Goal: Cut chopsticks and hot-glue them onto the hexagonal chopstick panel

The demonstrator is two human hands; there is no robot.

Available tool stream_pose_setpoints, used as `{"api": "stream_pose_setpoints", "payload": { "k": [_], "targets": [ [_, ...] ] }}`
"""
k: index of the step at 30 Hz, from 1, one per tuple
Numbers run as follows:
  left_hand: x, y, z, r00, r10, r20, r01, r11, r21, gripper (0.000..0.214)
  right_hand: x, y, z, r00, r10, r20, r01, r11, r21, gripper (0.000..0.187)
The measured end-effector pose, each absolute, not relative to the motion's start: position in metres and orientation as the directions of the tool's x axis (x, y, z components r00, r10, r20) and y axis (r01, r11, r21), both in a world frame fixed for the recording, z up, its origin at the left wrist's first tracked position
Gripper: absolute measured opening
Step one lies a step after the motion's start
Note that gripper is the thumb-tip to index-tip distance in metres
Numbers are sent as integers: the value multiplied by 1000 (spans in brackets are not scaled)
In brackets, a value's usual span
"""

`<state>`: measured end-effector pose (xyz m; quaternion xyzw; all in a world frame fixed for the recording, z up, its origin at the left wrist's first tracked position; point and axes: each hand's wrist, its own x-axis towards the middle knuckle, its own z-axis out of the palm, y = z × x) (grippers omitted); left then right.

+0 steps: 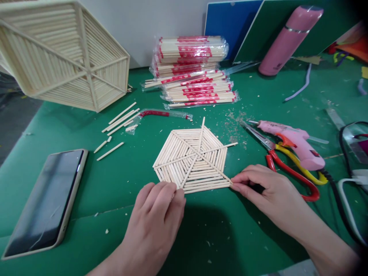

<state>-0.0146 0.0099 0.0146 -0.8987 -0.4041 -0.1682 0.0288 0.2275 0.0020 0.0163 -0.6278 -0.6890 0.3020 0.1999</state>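
Observation:
A hexagonal panel of thin wooden sticks (201, 174) lies flat on the green table, with sticks crossing over it like spokes. Two of the spokes poke out past its edge, one at the top and one at the right. My left hand (161, 214) has its fingers curled at the panel's near-left corner; the fingertips are partly hidden. At the near-right corner, my right hand (260, 188) pinches the panel's edge between thumb and forefinger.
Right: a pink glue gun (297, 140), red-and-yellow-handled scissors (287, 157) and cables. Behind: wrapped chopsticks (195, 84), a pink bottle (290, 40). Left: a phone (46, 199), loose sticks (122, 117) and a larger hexagonal stick tray (86, 71) standing tilted.

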Motion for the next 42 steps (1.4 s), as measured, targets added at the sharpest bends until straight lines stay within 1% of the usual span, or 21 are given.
{"api": "stream_pose_setpoints", "payload": {
  "k": [4,7,11,15,17,21,24,28,33,36,40,42],
  "targets": [
    [-20,9,12,572,762,304,732,-642,229,15,228,3,15,-129,986,-109,750,25,-661,15],
    [-22,9,11,551,784,287,730,-619,289,16,229,3,15,-129,983,-132,750,9,-661,15],
    [-21,10,13,544,796,266,728,-605,322,14,230,4,16,-135,981,-142,753,8,-658,15],
    [-17,14,17,527,822,214,744,-569,352,15,230,6,17,-138,982,-129,756,21,-654,15],
    [-15,15,17,546,811,210,753,-584,303,17,230,7,17,-144,981,-130,755,24,-656,16],
    [-13,15,16,608,746,270,745,-654,130,23,229,7,16,-141,980,-139,748,13,-664,15],
    [-12,11,16,664,693,281,713,-700,40,24,229,6,16,-132,980,-151,737,-5,-676,13],
    [-8,10,19,683,687,248,713,-701,-21,32,229,6,16,-131,976,-171,721,-24,-692,12],
    [-5,12,21,709,681,186,703,-704,-103,32,228,9,20,-128,971,-204,732,-47,-680,11],
    [-5,13,20,709,679,188,704,-698,-133,32,227,11,22,-123,969,-214,735,-55,-676,11],
    [-6,13,20,742,647,174,670,-724,-165,32,227,11,23,-112,967,-228,742,-71,-666,12],
    [-5,13,20,731,657,183,682,-713,-166,33,226,11,23,-113,966,-232,745,-71,-663,12]
  ]
}}
